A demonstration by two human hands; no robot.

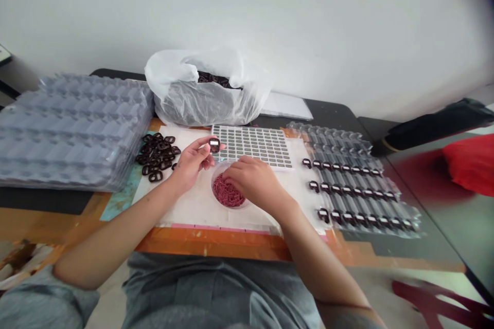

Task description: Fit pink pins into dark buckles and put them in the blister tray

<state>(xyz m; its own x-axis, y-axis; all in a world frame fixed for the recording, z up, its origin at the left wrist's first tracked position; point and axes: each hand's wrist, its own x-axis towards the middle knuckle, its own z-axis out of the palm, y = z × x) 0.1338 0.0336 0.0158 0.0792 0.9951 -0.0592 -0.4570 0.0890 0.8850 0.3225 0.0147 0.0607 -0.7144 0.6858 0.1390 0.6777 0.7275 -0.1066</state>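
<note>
My left hand (192,162) pinches a small dark plastic part (214,144) between thumb and fingertips, just above the white mat (181,205). My right hand (252,179) reaches into a shallow round dish (216,179) of small red pieces (226,194), fingers curled down over them; whether it holds one is hidden. Just behind both hands lies a sheet of grey rectangular stickers (252,145). A loose pile of dark plastic parts (157,156) sits left of my left hand.
A clear blister tray (355,185) with rows of finished dark parts lies to the right. Stacked empty clear trays (73,128) fill the left. A white plastic bag (204,90) of dark parts stands at the back. A red object (471,162) lies far right.
</note>
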